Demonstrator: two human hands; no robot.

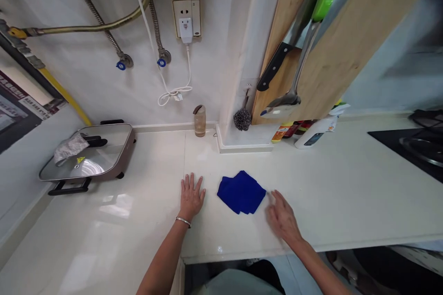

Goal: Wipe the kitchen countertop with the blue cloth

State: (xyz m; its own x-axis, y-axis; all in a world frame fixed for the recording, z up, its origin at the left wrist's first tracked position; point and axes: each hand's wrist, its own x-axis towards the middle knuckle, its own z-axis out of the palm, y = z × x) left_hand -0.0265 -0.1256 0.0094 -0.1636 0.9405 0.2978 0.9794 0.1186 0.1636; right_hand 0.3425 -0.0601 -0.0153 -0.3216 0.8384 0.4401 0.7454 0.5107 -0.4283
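A folded blue cloth [241, 192] lies on the pale stone countertop [145, 235], near its front edge. My left hand [191, 196] rests flat on the counter just left of the cloth, fingers spread, with a thin metal bangle [183, 221] at the wrist. To the cloth's right, my right hand [282, 219] is blurred, and its fingertips come very close to the cloth's right corner. Neither hand holds anything.
At the left stands an electric pan [100, 152] with a glass lid, a crumpled foil-like cloth on top. A glass jar [200, 120] and a steel scourer [241, 120] stand by the wall. Cutting boards [304, 41], a kitchen knife [275, 67] and a spatula [294, 78] hang above bottles. A black hob [415, 147] lies at the right.
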